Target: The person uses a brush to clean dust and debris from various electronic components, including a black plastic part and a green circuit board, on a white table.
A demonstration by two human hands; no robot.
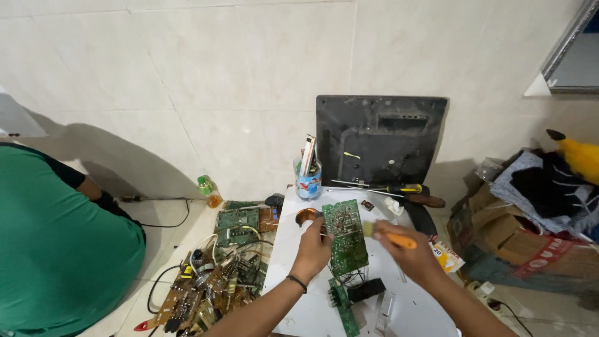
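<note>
A green circuit board [345, 234] lies on a white work surface [293, 306]. My left hand [314, 248] presses on the board's left edge. In my right hand [409, 254] is an orange-handled tool [392, 237], its pale tip just over the board's right side. A coil of copper wire [306, 216] sits just above my left hand. A smaller green board [345, 310] and a black block [365, 289] lie below the main board.
A black monitor back shell [379, 138] leans on the tiled wall. Screwdrivers [399, 188] and a jar of tools [308, 178] stand behind the board. Several circuit boards [218, 274] cover the floor at left. A person in green [56, 249] crouches at far left. Boxes and cloth [530, 212] are piled at right.
</note>
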